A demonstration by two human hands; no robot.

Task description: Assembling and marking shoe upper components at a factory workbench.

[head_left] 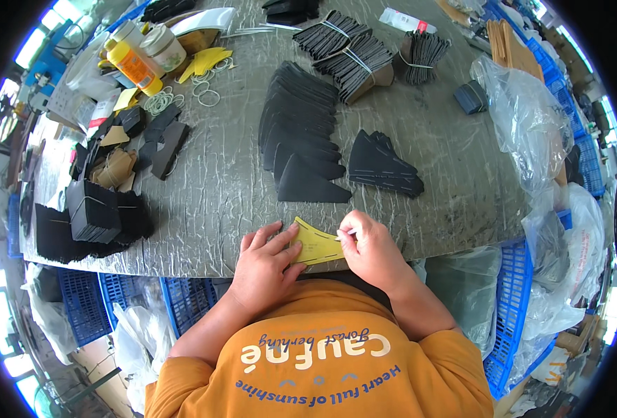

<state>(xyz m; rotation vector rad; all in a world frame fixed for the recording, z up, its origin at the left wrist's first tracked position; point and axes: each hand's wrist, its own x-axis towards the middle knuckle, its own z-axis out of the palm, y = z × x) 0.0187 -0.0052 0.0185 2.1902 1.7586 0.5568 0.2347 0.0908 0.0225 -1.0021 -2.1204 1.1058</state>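
A curved yellow template (312,246) with narrow slots along its edges lies at the table's near edge, right in front of me. My left hand (268,261) rests on its left end, fingers spread and pressing it flat. Over its right end, my right hand (370,249) pinches a slim light-coloured pen (351,232), the tip at the upper slot. Whatever lies under the template is mostly hidden. Just beyond, black cut pieces (298,129) overlap in a long fanned row. To their right sits a smaller pile of black pieces (384,166) bearing light dashed marks.
Bundles of banded black pieces (343,52) lie at the far side, with taller black stacks (94,212) at left. An orange-yellow bottle (133,66), a jar (162,47) and rubber bands (161,101) stand far left. Plastic bags (524,118) and blue crates (510,306) line the right.
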